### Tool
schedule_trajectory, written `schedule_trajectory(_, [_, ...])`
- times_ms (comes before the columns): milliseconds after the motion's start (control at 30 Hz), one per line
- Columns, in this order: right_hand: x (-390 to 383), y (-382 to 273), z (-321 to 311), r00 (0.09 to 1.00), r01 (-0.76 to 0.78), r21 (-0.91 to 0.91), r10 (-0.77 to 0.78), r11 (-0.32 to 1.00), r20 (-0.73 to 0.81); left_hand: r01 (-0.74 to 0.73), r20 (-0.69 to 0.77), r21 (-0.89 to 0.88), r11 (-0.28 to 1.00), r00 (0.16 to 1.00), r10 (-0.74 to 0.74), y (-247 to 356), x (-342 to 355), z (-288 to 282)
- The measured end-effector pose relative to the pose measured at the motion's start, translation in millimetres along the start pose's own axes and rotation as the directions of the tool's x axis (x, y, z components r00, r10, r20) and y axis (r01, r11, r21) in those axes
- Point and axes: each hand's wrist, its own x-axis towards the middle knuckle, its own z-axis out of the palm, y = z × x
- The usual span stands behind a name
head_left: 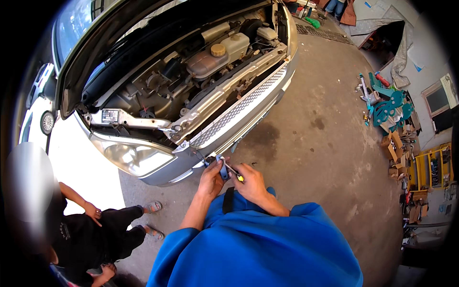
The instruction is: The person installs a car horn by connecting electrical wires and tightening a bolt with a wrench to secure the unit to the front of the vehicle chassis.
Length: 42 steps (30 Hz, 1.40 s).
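Above the workshop floor point(330, 167), the left hand point(210, 181) pinches a small blue part point(223, 170), likely light, stiff, best held edgewise; the right hand point(252, 184) grips a yellow-ended tool point(240, 178)

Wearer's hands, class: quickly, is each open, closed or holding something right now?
Left hand: closed, holding a small blue part.
Right hand: closed, holding what looks like a yellow-tipped screwdriver.

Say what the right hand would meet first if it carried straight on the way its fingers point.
The right hand, holding a yellow-ended screwdriver-like tool, would probably first meet the small blue part in the left hand; depth is unclear, so the tool may touch it already.
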Motion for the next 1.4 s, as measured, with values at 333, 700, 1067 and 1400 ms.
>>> schedule_trajectory(333, [0, 19, -24, 1.000, -0.031, 0.055, 0.031, 0.998, 0.001, -0.291, -0.179, 0.640, 0.711, 0.843, 0.506, 130, 78, -54])
schedule_trajectory(700, [-9, 79, -56, 0.975, -0.190, 0.151, 0.205, 0.970, -0.086, -0.229, -0.205, 0.786, 0.574, 0.780, 0.592, 209, 165, -80])
schedule_trajectory(1067, [39, 110, 35, 0.832, -0.443, 0.373, 0.529, 0.815, -0.167, -0.001, -0.059, 0.990, 0.142, 0.905, 0.421, 246, 199, -106])
schedule_trajectory(1400, [47, 129, 122, 0.570, -0.733, 0.454, 0.822, 0.506, 0.005, 0.092, 0.072, 0.944, -0.317, 0.879, 0.471, 223, 196, -98])
